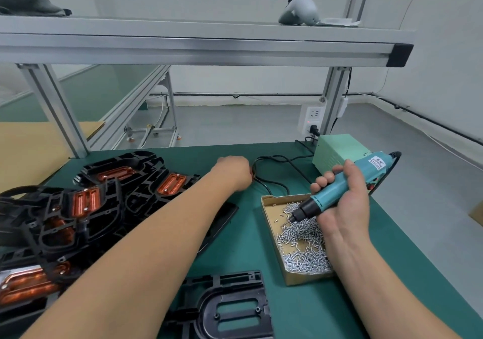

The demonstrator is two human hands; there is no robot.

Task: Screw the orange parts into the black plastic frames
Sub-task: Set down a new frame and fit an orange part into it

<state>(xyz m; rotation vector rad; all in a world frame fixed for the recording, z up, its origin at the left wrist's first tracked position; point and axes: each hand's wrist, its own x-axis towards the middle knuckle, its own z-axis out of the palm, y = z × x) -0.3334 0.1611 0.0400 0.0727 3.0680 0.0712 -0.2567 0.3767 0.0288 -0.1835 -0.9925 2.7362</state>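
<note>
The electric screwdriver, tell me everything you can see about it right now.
The electric screwdriver is a teal plastic-looking tool with a black nose, a white label near its rear and a black cable leaving its back end. The right hand grips its body, fingers curled round it. It slants nose down, bit tip among or just above the silver screws in the cardboard box.

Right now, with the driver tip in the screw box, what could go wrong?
1. The left hand reaches beside the looped black cable. It may snag it and tug the screwdriver held in the right hand.
2. The bit is dipped in loose screws in the open cardboard box, and a jolt could scatter them.
3. The left forearm hangs over the piled black frames. Pulling back might topple the pile.
</note>
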